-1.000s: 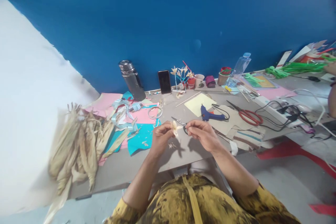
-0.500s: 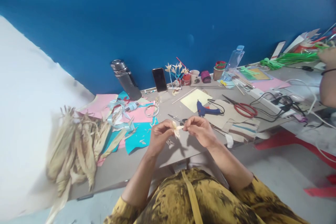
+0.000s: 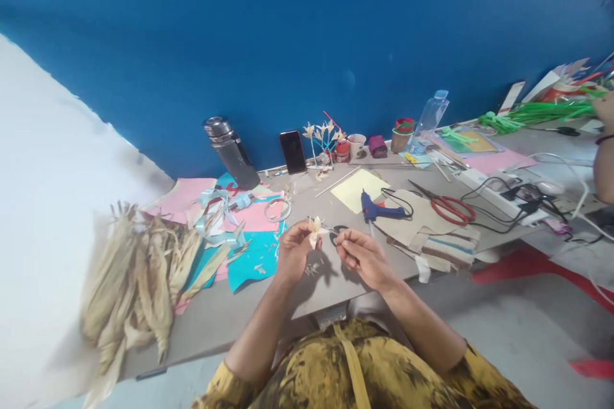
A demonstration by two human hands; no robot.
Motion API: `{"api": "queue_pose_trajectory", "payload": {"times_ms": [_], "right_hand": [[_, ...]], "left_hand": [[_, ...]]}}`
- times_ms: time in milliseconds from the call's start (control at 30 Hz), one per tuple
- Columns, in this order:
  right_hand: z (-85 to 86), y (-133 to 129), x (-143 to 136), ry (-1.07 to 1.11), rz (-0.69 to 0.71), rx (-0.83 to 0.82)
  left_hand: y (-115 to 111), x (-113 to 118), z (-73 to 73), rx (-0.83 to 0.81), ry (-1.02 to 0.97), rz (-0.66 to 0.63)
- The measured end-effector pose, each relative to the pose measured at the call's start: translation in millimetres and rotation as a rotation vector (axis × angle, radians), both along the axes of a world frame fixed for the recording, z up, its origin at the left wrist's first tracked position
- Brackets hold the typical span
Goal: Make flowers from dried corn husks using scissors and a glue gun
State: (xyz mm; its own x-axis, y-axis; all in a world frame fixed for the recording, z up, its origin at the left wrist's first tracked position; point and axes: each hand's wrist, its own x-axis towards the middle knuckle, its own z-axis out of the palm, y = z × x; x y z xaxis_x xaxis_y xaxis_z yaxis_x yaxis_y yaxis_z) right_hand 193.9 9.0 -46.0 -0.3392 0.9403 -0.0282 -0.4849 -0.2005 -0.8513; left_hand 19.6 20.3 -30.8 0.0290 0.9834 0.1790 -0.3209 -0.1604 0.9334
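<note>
My left hand (image 3: 293,254) pinches a small pale husk flower (image 3: 315,231) over the front of the table. Close by on the right, my right hand (image 3: 361,254) has its fingers pressed together; whatever they hold, if anything, is too small to make out. Dark scissor handles (image 3: 338,230) lie on the table just behind the hands. Beyond them, a blue glue gun (image 3: 382,209) rests near a pale yellow sheet (image 3: 359,188). More husk flowers on stems (image 3: 322,134) stand at the back by the wall.
Dried corn husks (image 3: 108,275) and blue cloth (image 3: 254,261) lie left. A dark flask (image 3: 233,153) and phone (image 3: 292,152) stand behind. Red-handled scissors (image 3: 453,209), a power strip (image 3: 492,192) and cables lie right. Another person's hand (image 3: 603,107) shows at far right.
My right hand has moved slightly away from the flower, leaving a gap between the hands. The flower stays in my left hand. The view has shifted slightly.
</note>
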Motion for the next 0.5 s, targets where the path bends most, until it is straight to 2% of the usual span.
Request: {"api": "queue_pose_trajectory", "payload": {"times_ms": [333,500], "right_hand": [[-9.0,6.3,0.2,-0.083,-0.03,0.126],[-1.3,7.2,-1.4,-0.088,-0.04,0.134]], "left_hand": [[-1.5,-1.4,-0.9,0.024,0.12,0.089],[-3.4,-1.8,-1.3,0.032,0.167,0.103]]}}
